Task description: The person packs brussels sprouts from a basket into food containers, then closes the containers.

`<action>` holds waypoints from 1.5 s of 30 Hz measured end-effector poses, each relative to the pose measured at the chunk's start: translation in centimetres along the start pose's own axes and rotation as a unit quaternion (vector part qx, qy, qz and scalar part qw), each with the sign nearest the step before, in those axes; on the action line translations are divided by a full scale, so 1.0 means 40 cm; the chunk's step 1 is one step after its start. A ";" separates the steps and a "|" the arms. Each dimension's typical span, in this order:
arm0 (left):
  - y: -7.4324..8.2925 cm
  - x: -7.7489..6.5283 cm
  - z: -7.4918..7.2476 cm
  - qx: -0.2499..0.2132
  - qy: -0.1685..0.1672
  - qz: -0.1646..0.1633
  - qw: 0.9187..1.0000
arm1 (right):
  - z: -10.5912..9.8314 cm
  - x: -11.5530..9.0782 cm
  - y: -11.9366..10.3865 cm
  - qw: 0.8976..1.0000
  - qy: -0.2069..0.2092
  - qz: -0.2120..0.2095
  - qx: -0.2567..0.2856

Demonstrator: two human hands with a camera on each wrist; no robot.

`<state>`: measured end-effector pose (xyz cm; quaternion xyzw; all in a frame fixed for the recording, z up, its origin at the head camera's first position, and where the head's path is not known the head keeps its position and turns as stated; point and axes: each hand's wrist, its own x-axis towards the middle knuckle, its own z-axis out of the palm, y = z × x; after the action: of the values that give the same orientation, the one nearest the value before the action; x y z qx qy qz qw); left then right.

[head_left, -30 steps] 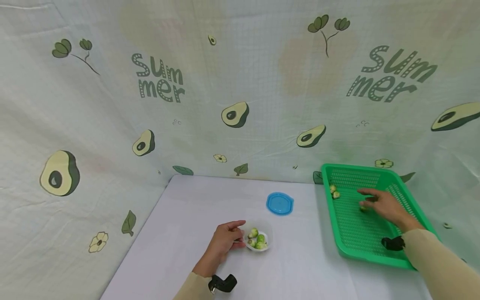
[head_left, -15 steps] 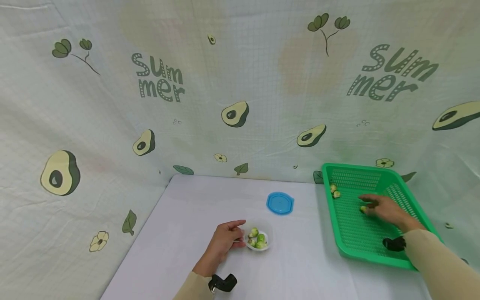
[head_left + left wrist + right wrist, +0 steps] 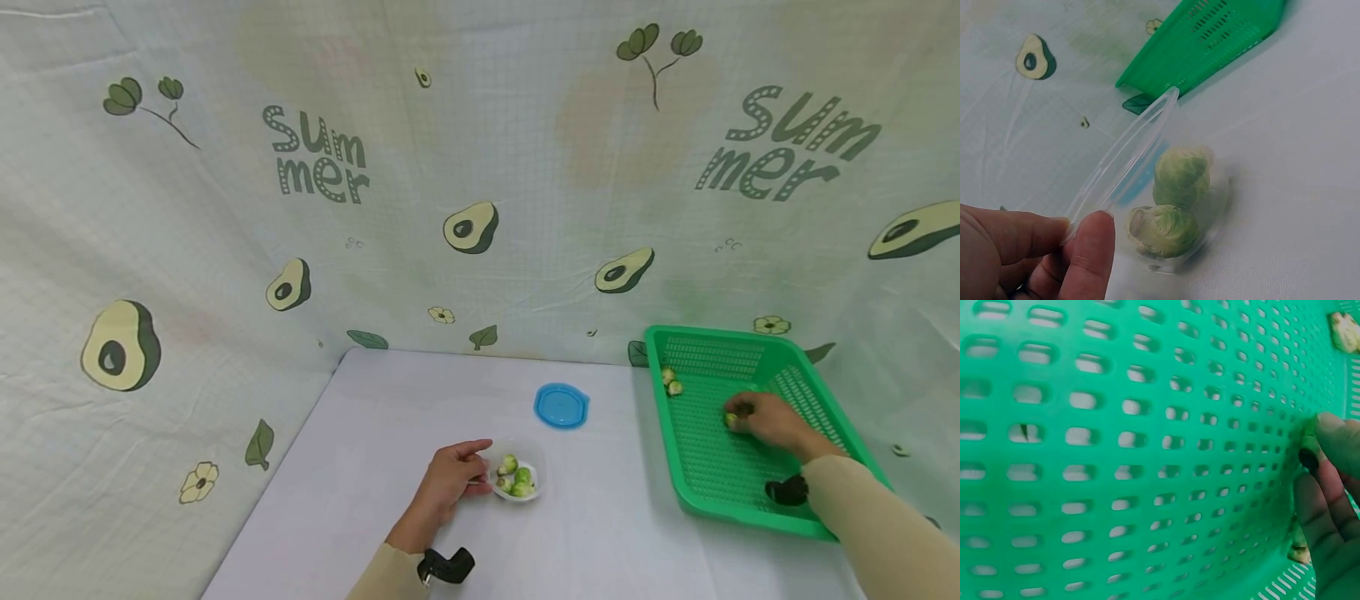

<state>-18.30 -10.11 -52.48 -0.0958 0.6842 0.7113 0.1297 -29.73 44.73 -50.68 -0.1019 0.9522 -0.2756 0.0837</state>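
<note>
In the head view my left hand is at the left side of a small clear plastic container. Its thumb and fingers pinch the rim, and the left wrist view shows the tub from the side. Several Brussels sprouts lie inside it. My right hand reaches down into a green plastic basket on the right. Thumb and fingers pinch a single Brussels sprout close to the perforated floor; the fingers partly hide it.
Two more Brussels sprouts sit against the basket's far left wall. A blue lid lies on the white table behind the container. Avocado-print cloth hangs behind and to the left of the table.
My right hand has lowered slightly, and its extended fingers have curled in round the sprout on the basket floor. The left hand keeps its place at the container.
</note>
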 end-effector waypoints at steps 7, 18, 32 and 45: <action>-0.005 0.005 0.002 0.001 0.002 -0.003 1.000 | -0.005 -0.003 -0.020 1.000 0.011 -0.003 -0.018; -0.008 0.008 0.003 0.001 -0.002 0.002 1.000 | -0.008 -0.005 -0.060 0.999 0.032 -0.001 0.022; -0.005 -0.001 -0.001 0.002 -0.003 0.005 1.000 | -0.020 -0.022 -0.143 0.996 0.074 -0.004 0.056; -0.005 0.000 -0.006 -0.004 -0.008 0.010 1.000 | -0.027 -0.045 -0.213 0.993 0.084 0.002 0.085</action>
<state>-18.25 -10.34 -52.69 -0.0833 0.6808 0.7164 0.1276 -26.98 38.69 -44.97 -0.0689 0.9294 -0.3625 0.0126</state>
